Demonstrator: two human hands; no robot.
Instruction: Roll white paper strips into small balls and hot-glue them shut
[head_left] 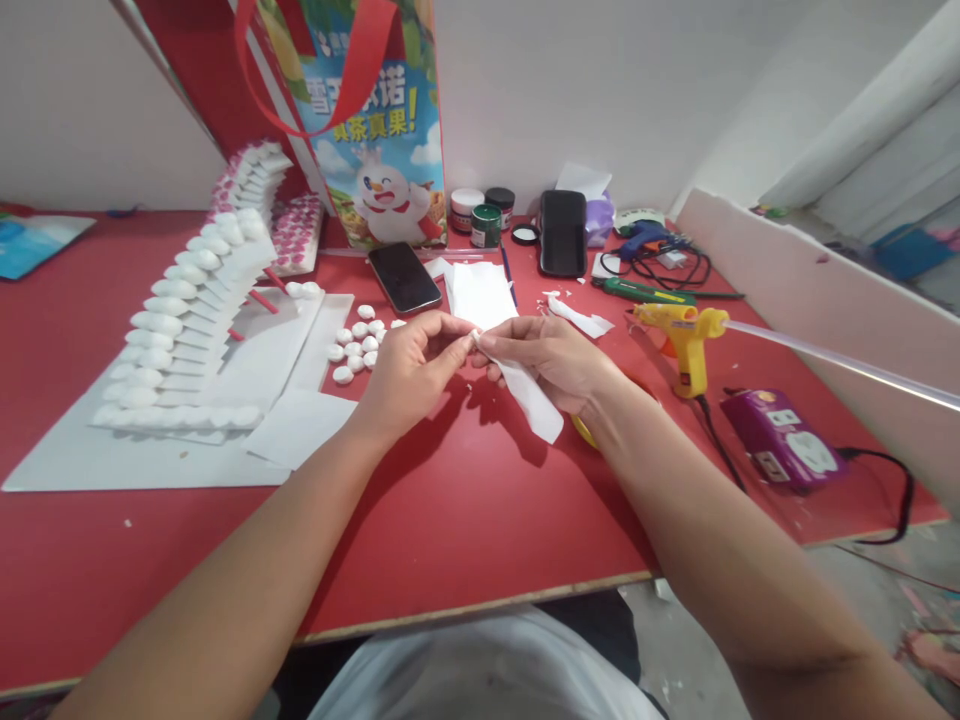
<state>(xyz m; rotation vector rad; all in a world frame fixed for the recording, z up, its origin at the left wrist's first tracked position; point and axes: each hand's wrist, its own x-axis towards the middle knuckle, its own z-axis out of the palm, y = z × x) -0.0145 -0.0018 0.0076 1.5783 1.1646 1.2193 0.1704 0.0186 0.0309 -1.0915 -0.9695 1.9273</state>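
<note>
Above the middle of the red table, my left hand (420, 365) and my right hand (551, 355) meet at their fingertips. Between them they pinch the gathered end of a white paper strip (534, 402), whose loose tail hangs below my right palm. The very tip is partly hidden by the fingers. Left of my left hand lies a cluster of small white balls (352, 350). Just beyond the hands rests a stack of white paper sheets (482, 292). A torn piece of white paper (579, 316) lies past my right hand.
At left, a model edged with white rounded pieces (161, 325) stands on white board. Phones (405, 277), paint jars (486, 226) and a gift bag (390, 150) are at the back. A yellow glue gun (686, 345) and purple box (784, 440) with cords are at right.
</note>
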